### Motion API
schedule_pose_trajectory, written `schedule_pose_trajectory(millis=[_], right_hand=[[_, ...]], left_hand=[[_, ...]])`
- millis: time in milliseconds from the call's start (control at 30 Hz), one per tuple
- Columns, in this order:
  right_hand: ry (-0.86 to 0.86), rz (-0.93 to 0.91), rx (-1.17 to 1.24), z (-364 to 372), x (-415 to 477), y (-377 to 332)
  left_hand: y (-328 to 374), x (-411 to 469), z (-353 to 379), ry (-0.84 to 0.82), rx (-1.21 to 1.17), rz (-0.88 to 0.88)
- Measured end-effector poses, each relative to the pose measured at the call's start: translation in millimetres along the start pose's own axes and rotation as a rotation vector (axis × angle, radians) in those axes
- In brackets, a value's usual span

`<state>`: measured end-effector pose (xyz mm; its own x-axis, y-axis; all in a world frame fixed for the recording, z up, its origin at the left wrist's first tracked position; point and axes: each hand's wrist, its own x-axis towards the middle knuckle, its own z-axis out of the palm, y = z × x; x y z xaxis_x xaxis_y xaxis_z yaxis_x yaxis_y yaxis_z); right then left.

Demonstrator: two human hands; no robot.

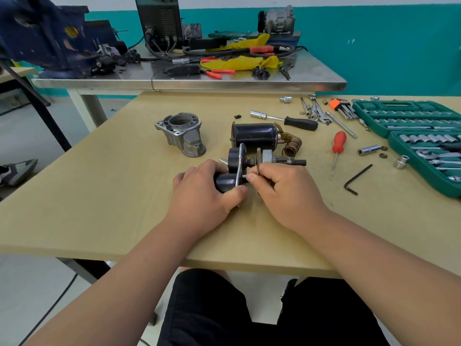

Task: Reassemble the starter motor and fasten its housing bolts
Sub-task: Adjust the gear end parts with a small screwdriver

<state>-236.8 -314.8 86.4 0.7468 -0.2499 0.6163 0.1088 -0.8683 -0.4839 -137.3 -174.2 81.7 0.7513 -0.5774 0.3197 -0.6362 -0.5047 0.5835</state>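
Head view: our left hand (199, 191) curls round the black end of the starter assembly (235, 158), which lies near the middle of the tabletop (99, 196). Our right hand (284, 193) pinches a thin metal lever (258, 156) upright beside its plate. We see the grey housing (182, 136) apart, toward the far left, and the black motor body (254, 134) just behind.

Left hand (199, 196) and right hand (284, 193) on starter motor (235, 159), housing (184, 136) nearby

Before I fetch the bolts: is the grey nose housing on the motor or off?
Off: the grey housing lies on the table, apart from the held assembly.
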Motion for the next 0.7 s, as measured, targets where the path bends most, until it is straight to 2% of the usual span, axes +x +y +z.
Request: schedule_pose_trajectory(millis=[133, 433, 567, 700], right_hand=[[-0.01, -0.079, -0.05, 0, 2, 2], [0.032, -0.454, -0.228, -5, 11, 7], [0.057, -0.477, -0.233, -4, 10, 6], [0.067, -0.425, -0.209, -2, 10, 7]], left_hand=[[0, 0, 0, 0.001, -0.02, -0.007], [1, 0, -8, -0.075, -0.127, -0.006], [0, 2, -9, -0.108, -0.173, -0.035], [0, 2, -8, -0.103, -0.194, -0.053]])
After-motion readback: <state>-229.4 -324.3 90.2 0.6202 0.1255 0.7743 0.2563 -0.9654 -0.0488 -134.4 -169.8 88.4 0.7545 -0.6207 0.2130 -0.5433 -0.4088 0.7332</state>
